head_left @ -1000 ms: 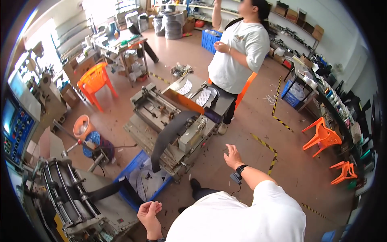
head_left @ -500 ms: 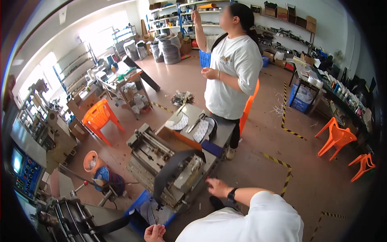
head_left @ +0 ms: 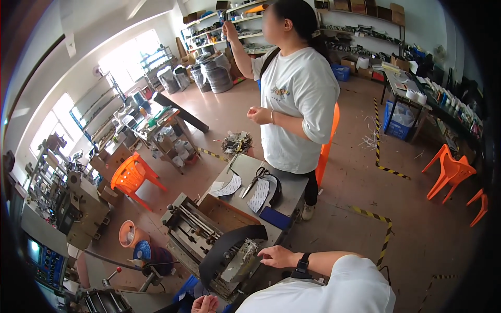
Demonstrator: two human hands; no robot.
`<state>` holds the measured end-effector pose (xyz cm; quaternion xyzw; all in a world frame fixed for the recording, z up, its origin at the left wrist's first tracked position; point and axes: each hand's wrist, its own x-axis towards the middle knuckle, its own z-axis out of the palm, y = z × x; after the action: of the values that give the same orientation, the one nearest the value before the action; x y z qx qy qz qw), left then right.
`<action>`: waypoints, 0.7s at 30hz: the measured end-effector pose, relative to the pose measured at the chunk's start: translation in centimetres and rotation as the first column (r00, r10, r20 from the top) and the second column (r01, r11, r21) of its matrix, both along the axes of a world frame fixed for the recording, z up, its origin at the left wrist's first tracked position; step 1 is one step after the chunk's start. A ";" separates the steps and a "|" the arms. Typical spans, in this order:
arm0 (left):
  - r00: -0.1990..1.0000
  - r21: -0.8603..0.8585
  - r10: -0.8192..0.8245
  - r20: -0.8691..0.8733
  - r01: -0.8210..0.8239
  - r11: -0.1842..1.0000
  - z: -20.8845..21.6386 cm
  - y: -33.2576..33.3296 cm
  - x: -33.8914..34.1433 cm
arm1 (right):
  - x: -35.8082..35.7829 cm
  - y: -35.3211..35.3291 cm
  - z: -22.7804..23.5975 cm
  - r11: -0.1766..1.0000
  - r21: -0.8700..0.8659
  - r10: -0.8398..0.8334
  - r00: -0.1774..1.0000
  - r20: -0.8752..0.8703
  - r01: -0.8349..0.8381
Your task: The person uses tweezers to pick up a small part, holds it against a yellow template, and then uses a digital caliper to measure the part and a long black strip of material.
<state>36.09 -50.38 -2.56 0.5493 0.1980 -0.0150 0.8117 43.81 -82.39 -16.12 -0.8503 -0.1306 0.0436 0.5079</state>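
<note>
My right hand (head_left: 277, 257), with a black watch on the wrist, reaches over the near right edge of a metal bench machine (head_left: 194, 229). Its fingers are slightly bent and apart, beside a pile of pale shreds (head_left: 249, 247); I see nothing in them. A wide black curved strip (head_left: 222, 254) arches across the machine, left of that hand. At the lower edge, my left hand (head_left: 205, 304) is closed with thumb and fingers together; whatever it may hold cannot be made out. The strip's lower end comes down near it.
Across the bench stands a person (head_left: 297, 94) in a white shirt, one hand raised. Scissors (head_left: 255, 181), white patterned curved pieces (head_left: 259, 196) and a dark blue flat case (head_left: 275, 217) lie on the bench top. Left are an orange chair (head_left: 134, 180), buckets (head_left: 132, 233) and a control panel (head_left: 48, 263).
The view has shifted. My right hand has moved from beside the bench edge to the shreds on the machine, its fingers more bent. The other person's raised hand sits a little lower.
</note>
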 end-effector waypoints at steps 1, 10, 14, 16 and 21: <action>1.000 0.015 -0.001 -0.012 0.001 1.000 0.4 -0.5 0.4 | 0.2 0.1 0.7 1.000 0.021 0.019 1.000 -0.004 -0.019; 0.993 0.079 -0.116 -0.027 0.117 0.990 2.3 -1.6 2.9 | 0.4 -0.2 3.7 0.990 0.040 0.135 0.990 -0.053 -0.133; 1.000 0.101 -0.008 -0.023 0.010 0.995 2.0 -3.1 1.9 | -0.1 0.2 3.5 0.987 0.030 0.160 0.985 -0.063 -0.159; 0.999 0.073 -0.032 -0.041 0.035 0.997 1.6 -3.0 1.7 | -0.1 0.2 3.5 0.984 0.031 0.179 0.981 -0.075 -0.177; 0.993 0.004 -0.107 -0.046 0.107 0.994 -0.2 -2.1 1.2 | -0.2 -0.1 4.1 0.974 -0.010 0.226 0.973 -0.046 -0.227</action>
<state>37.30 -52.48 -2.73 0.5612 0.1868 -0.0702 0.8033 43.57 -82.49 -12.05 -0.8325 -0.2151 0.1210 0.4960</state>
